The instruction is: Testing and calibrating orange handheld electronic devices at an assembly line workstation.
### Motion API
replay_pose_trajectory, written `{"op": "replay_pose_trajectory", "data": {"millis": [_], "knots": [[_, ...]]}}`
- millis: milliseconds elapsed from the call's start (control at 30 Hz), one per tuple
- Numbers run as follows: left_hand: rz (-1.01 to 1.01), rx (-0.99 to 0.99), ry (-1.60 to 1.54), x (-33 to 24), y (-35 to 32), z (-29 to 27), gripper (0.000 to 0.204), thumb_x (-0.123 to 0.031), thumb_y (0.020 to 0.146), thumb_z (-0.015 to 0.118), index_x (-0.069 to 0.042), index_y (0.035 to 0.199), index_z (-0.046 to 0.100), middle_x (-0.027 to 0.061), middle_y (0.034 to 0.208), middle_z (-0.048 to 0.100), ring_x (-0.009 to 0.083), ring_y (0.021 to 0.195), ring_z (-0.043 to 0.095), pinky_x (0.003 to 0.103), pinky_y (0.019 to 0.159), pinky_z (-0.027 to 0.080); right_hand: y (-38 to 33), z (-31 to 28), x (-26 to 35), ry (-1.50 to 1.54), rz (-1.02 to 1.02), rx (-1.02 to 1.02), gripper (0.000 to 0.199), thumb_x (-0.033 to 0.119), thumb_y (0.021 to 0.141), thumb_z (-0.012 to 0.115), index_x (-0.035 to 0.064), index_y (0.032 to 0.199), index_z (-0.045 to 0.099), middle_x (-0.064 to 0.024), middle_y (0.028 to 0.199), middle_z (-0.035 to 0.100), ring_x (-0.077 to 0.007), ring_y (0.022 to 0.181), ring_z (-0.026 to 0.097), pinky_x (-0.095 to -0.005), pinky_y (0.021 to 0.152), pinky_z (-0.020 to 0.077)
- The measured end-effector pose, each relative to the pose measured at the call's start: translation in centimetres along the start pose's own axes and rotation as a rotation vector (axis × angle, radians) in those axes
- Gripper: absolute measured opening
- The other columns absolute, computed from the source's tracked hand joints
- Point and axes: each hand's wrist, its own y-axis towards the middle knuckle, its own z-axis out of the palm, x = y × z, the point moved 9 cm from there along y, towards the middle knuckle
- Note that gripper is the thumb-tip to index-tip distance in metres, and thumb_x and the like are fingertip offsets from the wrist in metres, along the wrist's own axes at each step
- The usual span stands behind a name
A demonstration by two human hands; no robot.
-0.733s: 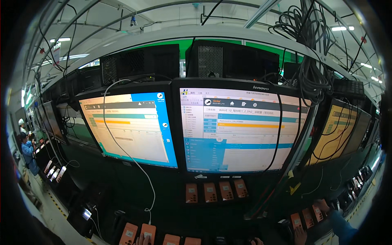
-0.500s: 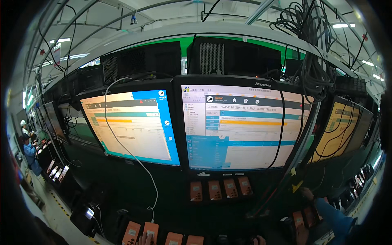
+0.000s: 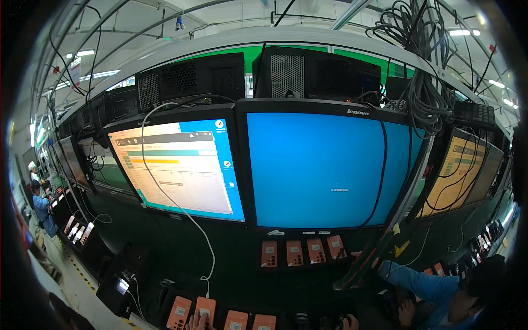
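Observation:
At the lower edge, my left hand (image 3: 196, 321) has its fingers closed around an orange phone (image 3: 206, 304) with a white label. A white cable (image 3: 207, 283) runs up from this phone's top end. Left of it lies another orange phone (image 3: 179, 312); to the right are two more orange phones, a nearer one (image 3: 235, 320) and a farther one (image 3: 264, 322). My right hand (image 3: 348, 322) shows at the lower edge, fingers curled over something dark that I cannot make out.
A left monitor (image 3: 181, 170) and a right monitor (image 3: 324, 165) stand ahead. Below the right one sits a row of several orange phones (image 3: 295, 253). A co-worker in a blue sleeve (image 3: 421, 281) leans in at the right. Black cables (image 3: 423, 104) hang above.
The right monitor has switched from program windows to a plain blue screen. The co-worker at the right has leaned farther into view. My left hand stays at the cabled phone.

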Motion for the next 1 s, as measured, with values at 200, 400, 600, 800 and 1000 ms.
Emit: {"op": "replay_pose_trajectory", "data": {"millis": [200, 400, 600, 800, 1000], "knots": [[0.199, -0.268, 0.164, -1.3, -0.4, -0.4, 0.059, -0.023, 0.081, 0.06, -0.016, 0.139, 0.051, 0.0133, 0.142, 0.048, 0.0387, 0.117, 0.053, 0.054, 0.096, 0.042, 0.6, -0.2, 0.0, -0.041, 0.025, -0.003, 0.042, 0.015, 0.081, 0.063, 0.0066, 0.121, 0.055, -0.0198, 0.133, 0.047, -0.0428, 0.118, 0.046, -0.0517, 0.099, 0.0395], [0.113, -0.093, 0.16, 0.5, -0.4, 2.0, 0.062, -0.027, 0.085, 0.057, -0.017, 0.145, 0.042, 0.0132, 0.148, 0.04, 0.0387, 0.123, 0.047, 0.054, 0.098, 0.04, 0.5, -1.6, 1.2, -0.054, -0.016, -0.159, 0.031, 0.018, 0.085, 0.063, 0.0033, 0.113, 0.06, -0.0221, 0.118, 0.059, -0.0392, 0.109, 0.054, -0.0473, 0.093, 0.0455], [-0.115, 0.342, 0.273, 1.2, -0.5, 3.3, 0.053, -0.038, 0.099, 0.045, -0.014, 0.146, 0.037, 0.0136, 0.149, 0.036, 0.035, 0.129, 0.042, 0.048, 0.105, 0.04, -0.4, -6.4, 4.0, -0.017, 0.064, -0.206, 0.041, 0.017, 0.088, 0.064, 0.0007, 0.124, 0.054, -0.0243, 0.122, 0.056, -0.0406, 0.116, 0.051, -0.0458, 0.098, 0.0441], [0.044, 0.142, -0.413, 0.2, -2.3, -4.2, 0.054, -0.034, 0.096, 0.045, -0.01, 0.144, 0.039, 0.0184, 0.148, 0.036, 0.0406, 0.139, 0.028, 0.054, 0.108, 0.029, 1.9, -5.7, 12.8, 0.103, -0.041, -0.098, 0.04, 0.021, 0.087, 0.064, 0.0, 0.12, 0.054, -0.0239, 0.119, 0.057, -0.0402, 0.115, 0.05, -0.0462, 0.097, 0.0428], [-0.121, 0.186, -0.819, 7.3, -5.9, -11.5, 0.052, -0.037, 0.096, 0.047, -0.009, 0.14, 0.041, 0.0186, 0.144, 0.038, 0.0393, 0.132, 0.032, 0.054, 0.105, 0.03, 1.5, -2.3, 22.1, 0.167, -0.199, 0.048, 0.034, 0.023, 0.086, 0.064, 0.0012, 0.111, 0.057, -0.0233, 0.112, 0.059, -0.0393, 0.107, 0.053, -0.0462, 0.093, 0.0434]]}}
